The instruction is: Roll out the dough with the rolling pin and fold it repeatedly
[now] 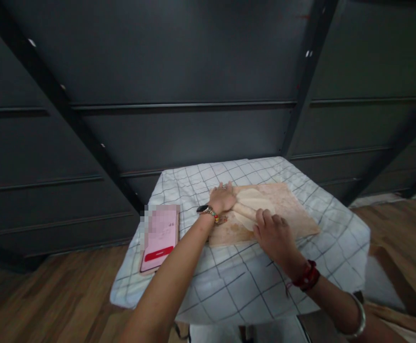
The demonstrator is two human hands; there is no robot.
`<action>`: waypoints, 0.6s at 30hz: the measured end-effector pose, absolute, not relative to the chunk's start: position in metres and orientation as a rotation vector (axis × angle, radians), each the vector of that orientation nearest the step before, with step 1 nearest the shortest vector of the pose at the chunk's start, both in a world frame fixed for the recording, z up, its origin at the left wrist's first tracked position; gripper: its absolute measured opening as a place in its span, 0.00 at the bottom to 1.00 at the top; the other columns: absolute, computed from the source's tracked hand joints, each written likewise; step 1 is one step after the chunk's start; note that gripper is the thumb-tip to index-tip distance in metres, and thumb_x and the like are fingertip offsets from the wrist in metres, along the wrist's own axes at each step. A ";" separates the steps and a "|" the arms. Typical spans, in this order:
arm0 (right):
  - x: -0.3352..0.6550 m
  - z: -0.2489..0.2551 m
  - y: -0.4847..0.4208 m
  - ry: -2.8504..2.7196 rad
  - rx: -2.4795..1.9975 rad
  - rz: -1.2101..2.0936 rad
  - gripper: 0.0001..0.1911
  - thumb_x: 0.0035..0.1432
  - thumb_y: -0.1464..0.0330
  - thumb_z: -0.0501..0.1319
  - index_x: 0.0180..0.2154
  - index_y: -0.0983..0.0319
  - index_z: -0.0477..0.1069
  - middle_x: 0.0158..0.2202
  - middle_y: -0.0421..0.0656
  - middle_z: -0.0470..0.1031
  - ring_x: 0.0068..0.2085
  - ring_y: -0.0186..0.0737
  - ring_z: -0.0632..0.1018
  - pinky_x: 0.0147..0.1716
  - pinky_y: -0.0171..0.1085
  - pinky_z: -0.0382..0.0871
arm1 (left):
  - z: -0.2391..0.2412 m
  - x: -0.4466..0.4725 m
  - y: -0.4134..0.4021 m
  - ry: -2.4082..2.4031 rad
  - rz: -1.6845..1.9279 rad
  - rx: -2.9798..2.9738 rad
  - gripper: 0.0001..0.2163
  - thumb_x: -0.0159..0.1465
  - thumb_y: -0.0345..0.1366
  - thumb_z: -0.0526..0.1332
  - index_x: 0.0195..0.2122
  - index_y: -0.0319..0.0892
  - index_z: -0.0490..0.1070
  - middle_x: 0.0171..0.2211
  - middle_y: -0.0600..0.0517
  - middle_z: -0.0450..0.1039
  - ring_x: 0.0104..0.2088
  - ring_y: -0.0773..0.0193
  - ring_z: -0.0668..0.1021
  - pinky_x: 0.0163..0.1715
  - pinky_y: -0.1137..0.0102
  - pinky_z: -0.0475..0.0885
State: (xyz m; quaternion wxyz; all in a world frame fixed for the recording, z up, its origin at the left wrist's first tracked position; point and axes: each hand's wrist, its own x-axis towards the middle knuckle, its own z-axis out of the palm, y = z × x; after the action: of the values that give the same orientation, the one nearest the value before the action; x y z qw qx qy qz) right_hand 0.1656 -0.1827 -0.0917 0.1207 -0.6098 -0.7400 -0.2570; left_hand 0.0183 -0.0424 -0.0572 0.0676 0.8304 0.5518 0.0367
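Observation:
A pale wooden rolling pin [244, 210] lies slantwise across a thin, flat round of dough [255, 196]. The dough rests on a light brown board [293, 209]. My left hand [223, 198] is at the pin's far left end, its palm over that end and its fingers stretched out and apart. Over the pin's near right end, my right hand [274, 234] has its fingers curled round it; that end is hidden beneath them. The dough's lower right edge is partly covered by my right hand.
A white checked cloth [225, 286] covers the small table. A large phone or tablet with a pink screen [161, 231] lies left of the board. Dark metal panels [193, 138] stand behind the table. An open cardboard box [401, 281] sits at the lower right, on the wooden floor.

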 end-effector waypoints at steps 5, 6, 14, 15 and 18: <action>0.155 -0.093 -0.193 -2.143 -1.825 -0.861 0.18 0.60 0.71 0.50 0.50 0.70 0.66 0.43 0.58 0.71 0.33 0.48 0.72 0.31 0.47 0.62 | -0.062 0.015 -0.045 1.650 0.154 2.523 0.29 0.61 0.34 0.48 0.64 0.29 0.50 0.62 0.39 0.57 0.64 0.46 0.55 0.58 0.53 0.55; 0.153 -0.094 -0.195 -2.137 -1.828 -0.886 0.18 0.60 0.72 0.49 0.50 0.70 0.67 0.43 0.58 0.71 0.33 0.48 0.72 0.30 0.46 0.62 | -0.062 0.015 -0.046 1.644 0.167 2.530 0.29 0.62 0.35 0.47 0.64 0.30 0.50 0.62 0.40 0.57 0.64 0.46 0.55 0.58 0.53 0.55; 0.139 -0.097 -0.209 -2.120 -1.858 -1.057 0.19 0.57 0.76 0.49 0.50 0.68 0.67 0.42 0.57 0.72 0.31 0.46 0.72 0.27 0.45 0.63 | -0.057 0.011 -0.058 1.621 0.163 2.566 0.27 0.65 0.35 0.42 0.64 0.28 0.50 0.62 0.38 0.57 0.64 0.49 0.54 0.59 0.52 0.54; 0.137 -0.097 -0.211 -2.123 -1.856 -1.052 0.20 0.57 0.76 0.48 0.50 0.69 0.67 0.42 0.57 0.72 0.31 0.46 0.72 0.27 0.45 0.63 | -0.057 0.010 -0.059 1.611 0.164 2.573 0.26 0.65 0.35 0.42 0.64 0.28 0.50 0.62 0.38 0.56 0.64 0.49 0.54 0.59 0.52 0.54; 0.130 -0.098 -0.218 -2.114 -1.844 -0.958 0.21 0.57 0.78 0.47 0.51 0.68 0.66 0.43 0.58 0.71 0.33 0.48 0.72 0.27 0.46 0.64 | -0.060 0.006 -0.063 1.617 0.224 2.606 0.26 0.66 0.35 0.42 0.64 0.30 0.49 0.62 0.39 0.56 0.64 0.51 0.54 0.59 0.53 0.53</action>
State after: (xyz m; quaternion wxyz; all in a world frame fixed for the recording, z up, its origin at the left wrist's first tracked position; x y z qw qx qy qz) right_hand 0.1301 -0.2179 -0.0975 0.0885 -0.6196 -0.7104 -0.3220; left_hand 0.0060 -0.0631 -0.0596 0.0333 0.8471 0.5254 0.0728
